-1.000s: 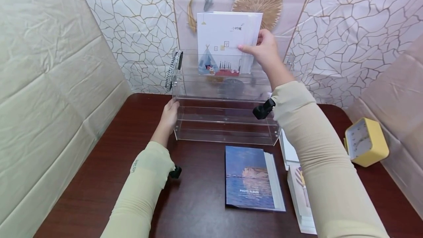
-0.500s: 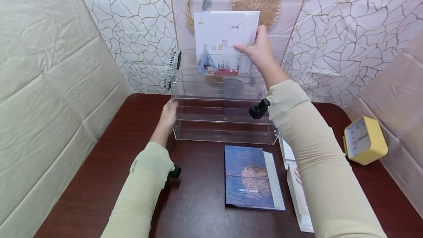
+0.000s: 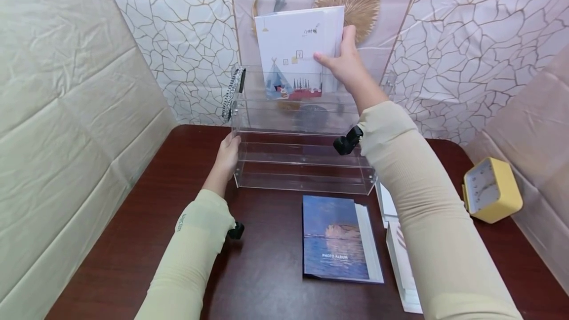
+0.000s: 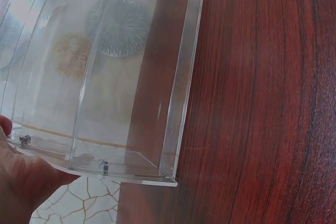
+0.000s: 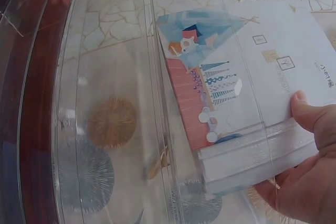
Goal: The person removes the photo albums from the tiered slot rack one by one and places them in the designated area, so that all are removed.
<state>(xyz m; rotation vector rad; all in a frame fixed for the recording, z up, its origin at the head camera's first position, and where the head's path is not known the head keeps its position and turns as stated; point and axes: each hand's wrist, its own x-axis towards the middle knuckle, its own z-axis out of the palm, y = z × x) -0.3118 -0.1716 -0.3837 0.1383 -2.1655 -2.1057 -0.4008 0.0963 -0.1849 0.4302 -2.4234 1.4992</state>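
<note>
My right hand (image 3: 348,65) grips a white photo album (image 3: 295,38) by its right edge, thumb on the front cover. A blue tent and small frames are printed on the cover. The album leans slightly left, its lower part behind the front panel of the top tier of a clear acrylic rack (image 3: 304,181). In the right wrist view, loose page edges (image 5: 247,156) show between the covers. My left hand (image 3: 228,154) holds the rack's left side, low down; in the left wrist view its thumb lies along the side panel, and most fingers are hidden.
A blue photo album (image 3: 333,241) lies flat before the rack. White books (image 3: 402,270) lie beside it, partly under my right sleeve. A yellow clock (image 3: 493,191) stands at the right. Some dark bristly item (image 3: 232,94) sits at the rack's upper left corner.
My right hand has moved left and a little up with the white album, which has gone from upright to tilted left. My left hand and the rack stay where they were.
</note>
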